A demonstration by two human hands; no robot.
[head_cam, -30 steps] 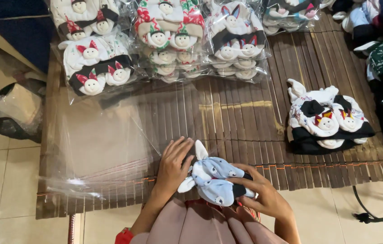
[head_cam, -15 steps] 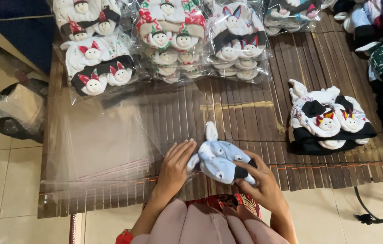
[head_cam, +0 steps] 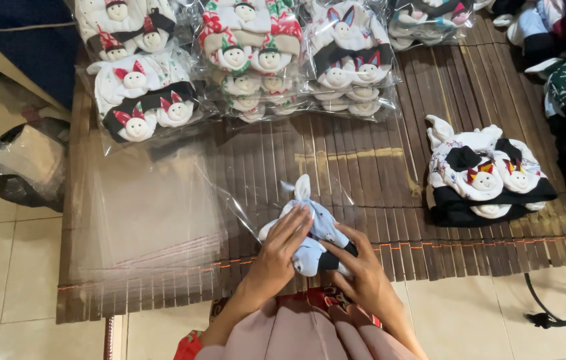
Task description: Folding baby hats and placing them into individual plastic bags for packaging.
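Both hands, left (head_cam: 276,257) and right (head_cam: 356,270), close around a pale blue plush toy (head_cam: 309,233). It looks soft and light; best gripped at its body, ears pointing to 12 o'clock.

Clear bags of small plush figures are lying along the far edge of the slatted bamboo tabletop (head_cam: 363,160): one bag with red-eared white faces (head_cam: 143,100) at the far left, one with red-and-green hats (head_cam: 253,57) in the middle, one with rabbit-eared faces (head_cam: 353,63) to its right. An unbagged stack of plush figures (head_cam: 486,173) is sitting at the right. A pile of empty clear bags (head_cam: 149,213) is lying at the near left. A black sack (head_cam: 23,163) is resting on the tiled floor (head_cam: 3,267) at the left.
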